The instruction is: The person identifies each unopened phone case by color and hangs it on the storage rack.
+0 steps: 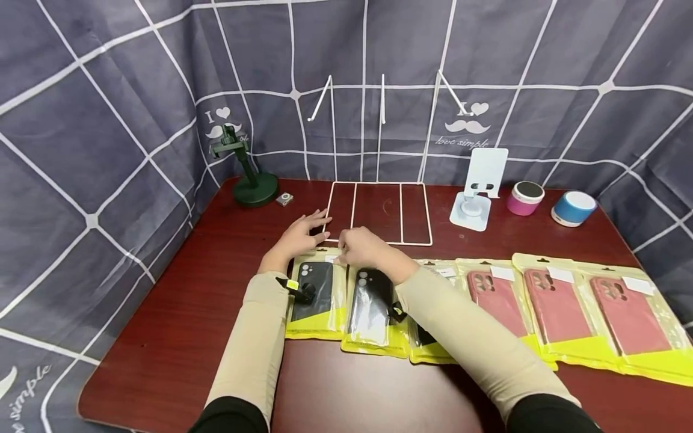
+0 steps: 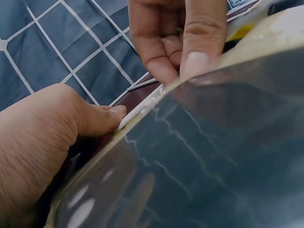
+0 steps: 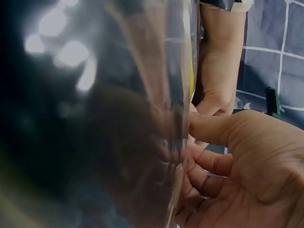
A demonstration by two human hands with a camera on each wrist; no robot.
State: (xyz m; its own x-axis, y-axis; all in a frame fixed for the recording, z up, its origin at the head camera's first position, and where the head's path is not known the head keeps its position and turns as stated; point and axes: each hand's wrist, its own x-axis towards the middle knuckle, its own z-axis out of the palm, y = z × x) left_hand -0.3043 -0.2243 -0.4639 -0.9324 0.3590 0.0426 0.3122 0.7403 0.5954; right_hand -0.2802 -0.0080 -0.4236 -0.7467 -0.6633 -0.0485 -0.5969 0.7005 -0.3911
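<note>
Both forearms reach forward, left grip (image 1: 299,236) spread flat with straight fingers, right grip (image 1: 361,248) pinching, fingers curled
</note>
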